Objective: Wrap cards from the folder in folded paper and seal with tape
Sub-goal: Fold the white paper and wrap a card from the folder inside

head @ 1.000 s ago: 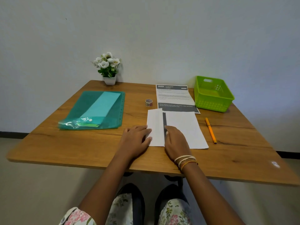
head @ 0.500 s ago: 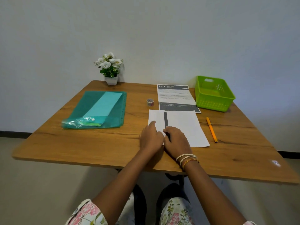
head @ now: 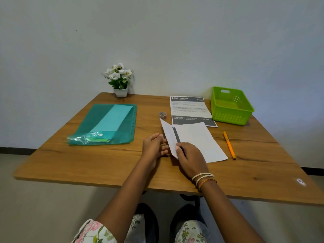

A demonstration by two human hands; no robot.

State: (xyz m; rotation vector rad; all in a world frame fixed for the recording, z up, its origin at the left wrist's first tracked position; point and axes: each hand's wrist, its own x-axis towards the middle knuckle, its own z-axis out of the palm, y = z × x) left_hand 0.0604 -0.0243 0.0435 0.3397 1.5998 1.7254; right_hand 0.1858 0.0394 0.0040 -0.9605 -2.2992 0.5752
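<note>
White paper [head: 198, 141] lying near the middle of the wooden table [head: 87, 163], its left flap raised off the surface; left hand [head: 154, 146] under that flap with fingers curled against it, right hand [head: 190, 159] pressing the fold line flat, thumb on the dark strip. Teal folder [head: 105, 125] far left, tape roll [head: 162, 114] just beyond the paper's far corner. Printed sheet [head: 190, 109], green basket [head: 231, 106], orange pen [head: 229, 145] to the right, flower pot [head: 120, 79] at the far edge

Teal folder [head: 98, 123], lime-green basket [head: 231, 118], orange pen [head: 229, 145], white paper [head: 199, 141] with dark stripe, wood-grain counter [head: 87, 160], floral trousers [head: 94, 232].
</note>
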